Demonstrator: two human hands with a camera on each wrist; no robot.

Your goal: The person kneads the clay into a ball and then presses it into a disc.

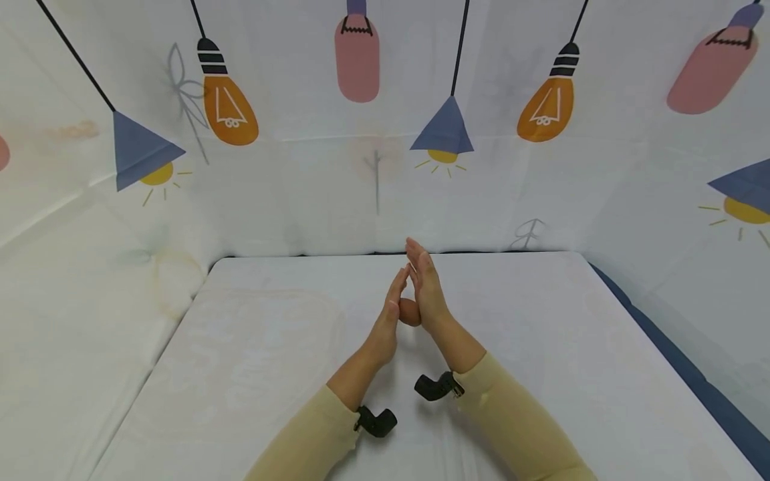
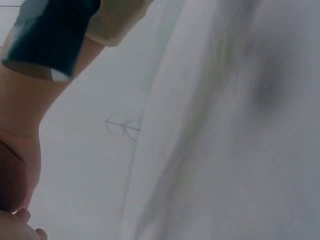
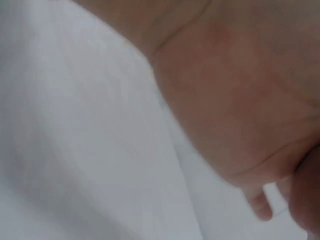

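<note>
A smooth brown ball [image 1: 410, 312] sits between the two palms, its outer parts covered by the hands. My left hand [image 1: 383, 329] touches it from the left with straight fingers. From the right, my right hand [image 1: 430, 291] presses on the ball, its fingers also straight and pointing up and away. The fingertips of both hands come close together above the ball. In the left wrist view the ball [image 2: 11, 181] shows at the left edge below the right palm. The right wrist view catches part of the ball [image 3: 307, 196] at its lower right edge.
Under the hands lies a white-covered table [image 1: 271, 347]. Behind it hangs a white cloth [image 1: 301, 187] printed with lamps and bulbs. Dark wrist cameras [image 1: 377, 423] stick out from both sleeves. A dark blue strip [image 1: 668, 347] runs along the table's right side.
</note>
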